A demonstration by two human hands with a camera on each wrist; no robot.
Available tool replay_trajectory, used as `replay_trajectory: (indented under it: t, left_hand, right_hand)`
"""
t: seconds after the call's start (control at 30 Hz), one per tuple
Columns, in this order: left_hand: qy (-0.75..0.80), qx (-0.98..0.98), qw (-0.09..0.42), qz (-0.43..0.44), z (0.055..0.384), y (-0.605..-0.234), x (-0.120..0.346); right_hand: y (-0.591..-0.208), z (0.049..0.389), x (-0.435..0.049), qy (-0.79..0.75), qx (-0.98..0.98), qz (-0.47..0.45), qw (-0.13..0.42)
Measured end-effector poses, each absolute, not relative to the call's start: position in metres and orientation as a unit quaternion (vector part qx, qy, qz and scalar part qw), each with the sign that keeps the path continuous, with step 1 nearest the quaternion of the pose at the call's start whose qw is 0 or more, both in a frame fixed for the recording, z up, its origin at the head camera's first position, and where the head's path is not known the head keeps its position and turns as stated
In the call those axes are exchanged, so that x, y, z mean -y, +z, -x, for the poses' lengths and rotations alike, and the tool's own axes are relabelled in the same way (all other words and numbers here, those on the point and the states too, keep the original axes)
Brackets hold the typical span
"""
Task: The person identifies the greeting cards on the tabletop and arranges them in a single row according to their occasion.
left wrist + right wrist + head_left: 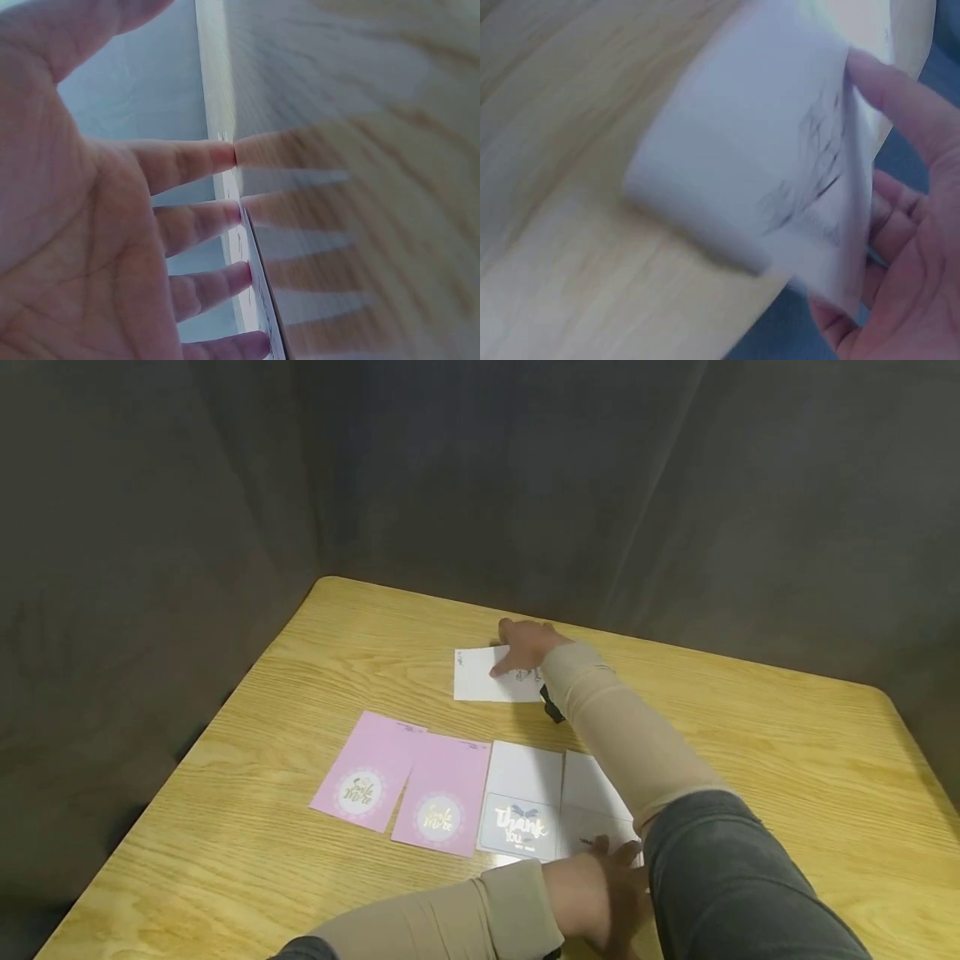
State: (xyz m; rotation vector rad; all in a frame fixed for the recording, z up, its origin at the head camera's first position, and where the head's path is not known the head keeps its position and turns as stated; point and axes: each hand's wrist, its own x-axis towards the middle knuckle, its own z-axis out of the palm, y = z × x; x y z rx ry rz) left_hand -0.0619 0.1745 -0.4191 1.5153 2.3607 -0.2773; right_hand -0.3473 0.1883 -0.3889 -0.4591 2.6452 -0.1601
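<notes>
At the far side of the table, my right hand (531, 643) holds a white card (476, 678) with dark handwriting. In the right wrist view the thumb lies on the face of this card (727, 135), the other fingers are behind it, and the card bows. Near the front edge, the fingers of my left hand (596, 893) are spread, with fingertips down on a white-and-grey card (592, 827). Straight fingers (187, 165) touch a thin card edge (264, 289) in the left wrist view. Immediately left lies a "Thank You" card (519, 828), white above and grey below.
Two pink "Smile More" cards, one farther left (358, 781) and one beside it (444, 797), lie in the same row, slightly overlapping at the top. The wooden table (247, 760) ends at a dark curtain (480, 485) behind and to the left.
</notes>
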Motion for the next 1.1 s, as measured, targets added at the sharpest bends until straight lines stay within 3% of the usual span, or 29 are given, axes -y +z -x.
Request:
replay_trajectory:
  t: [0.23, 0.43, 1.1]
  left_hand:
    - [-0.081, -0.836, 0.17, -0.515, 0.062, -0.418, -0.164]
    - [-0.087, -0.833, 0.116, -0.534, 0.069, -0.418, -0.151]
    - [-0.028, -0.833, 0.164, -0.528, 0.092, -0.417, -0.113]
  right_hand:
    - [-0.381, 0.344, -0.212, -0.085, -0.954, 0.199, 0.209]
    - [-0.362, 0.329, -0.23, -0.176, -0.944, 0.214, 0.178]
    - [-0.356, 0.292, -0.308, -0.383, -0.913, 0.089, 0.106]
